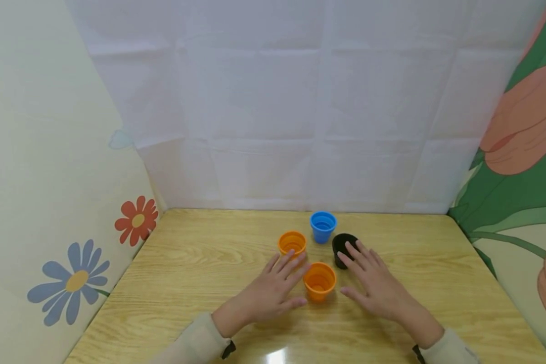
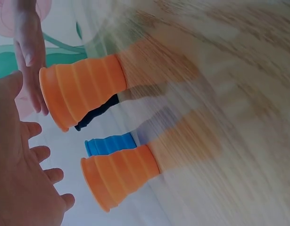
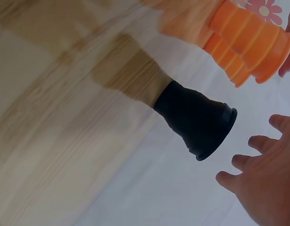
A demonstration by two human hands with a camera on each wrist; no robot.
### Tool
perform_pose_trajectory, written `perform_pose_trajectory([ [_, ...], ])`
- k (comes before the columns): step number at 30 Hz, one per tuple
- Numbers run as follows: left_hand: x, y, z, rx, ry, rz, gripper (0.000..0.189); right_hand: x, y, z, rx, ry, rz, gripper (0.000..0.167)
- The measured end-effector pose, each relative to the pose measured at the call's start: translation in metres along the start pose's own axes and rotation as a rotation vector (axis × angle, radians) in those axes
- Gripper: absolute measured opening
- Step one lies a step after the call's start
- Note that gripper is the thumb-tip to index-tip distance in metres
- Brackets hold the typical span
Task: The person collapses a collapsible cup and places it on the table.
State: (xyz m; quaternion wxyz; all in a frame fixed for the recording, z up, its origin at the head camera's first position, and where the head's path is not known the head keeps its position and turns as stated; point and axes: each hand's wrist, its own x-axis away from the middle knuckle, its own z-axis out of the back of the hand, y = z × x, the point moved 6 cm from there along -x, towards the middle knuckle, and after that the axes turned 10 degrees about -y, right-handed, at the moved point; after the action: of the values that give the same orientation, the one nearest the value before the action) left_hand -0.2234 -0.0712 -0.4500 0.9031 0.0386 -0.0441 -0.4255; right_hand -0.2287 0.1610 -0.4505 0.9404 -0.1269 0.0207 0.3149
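Note:
Four ribbed cups stand upright, mouths up, in a diamond on the table. The nearest orange cup lies between my two hands, with a second orange cup behind it to the left. At the back is the blue cup, and on the right the black cup. My left hand hovers with fingers spread beside the orange cups, overlapping the left one in the head view. My right hand is held likewise, its fingers overlapping the black cup. In the wrist views both hands are apart from the cups and hold nothing.
The wooden table meets a creased white cloth at the back. Flower-patterned walls flank it on the left and right. A bright reflection shines near the front edge.

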Motion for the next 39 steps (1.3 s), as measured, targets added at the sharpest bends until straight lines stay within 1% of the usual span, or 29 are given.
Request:
perform_pose_trajectory([
  [5,-0.002,0.003,-0.001,-0.032,0.014,-0.017,0.07,-0.002,-0.006,-0.002,-0.009,-0.007,0.02,0.071],
  [7,-0.003,0.003,-0.002,-0.041,0.01,-0.02,0.07,-0.002,-0.009,-0.003,-0.013,-0.014,0.029,0.071],
  [13,-0.006,0.007,-0.004,-0.037,-0.019,-0.03,0.07,-0.002,-0.016,-0.005,-0.002,-0.022,0.054,0.071],
  [18,-0.009,0.008,-0.004,-0.035,-0.012,-0.042,0.071,-0.003,-0.02,-0.007,0.006,-0.018,0.084,0.071],
  [21,-0.013,0.008,-0.005,-0.026,-0.008,-0.05,0.072,-0.005,-0.022,-0.008,0.01,-0.025,0.088,0.07],
  [23,-0.015,0.008,-0.006,-0.029,-0.016,-0.049,0.073,-0.006,-0.024,-0.008,0.01,-0.034,0.092,0.069],
  [28,-0.017,0.009,-0.006,0.003,-0.041,-0.046,0.076,-0.007,-0.027,-0.012,0.009,-0.056,0.109,0.07],
  [30,-0.018,0.01,-0.006,0.011,-0.037,-0.048,0.077,-0.007,-0.028,-0.014,0.018,-0.056,0.116,0.071],
  [34,-0.02,0.008,-0.008,-0.003,-0.027,-0.048,0.078,-0.007,-0.03,-0.016,0.029,-0.054,0.138,0.072],
  [39,-0.021,0.007,-0.011,-0.023,-0.028,-0.048,0.078,-0.008,-0.032,-0.019,0.015,-0.112,0.156,0.071],
])
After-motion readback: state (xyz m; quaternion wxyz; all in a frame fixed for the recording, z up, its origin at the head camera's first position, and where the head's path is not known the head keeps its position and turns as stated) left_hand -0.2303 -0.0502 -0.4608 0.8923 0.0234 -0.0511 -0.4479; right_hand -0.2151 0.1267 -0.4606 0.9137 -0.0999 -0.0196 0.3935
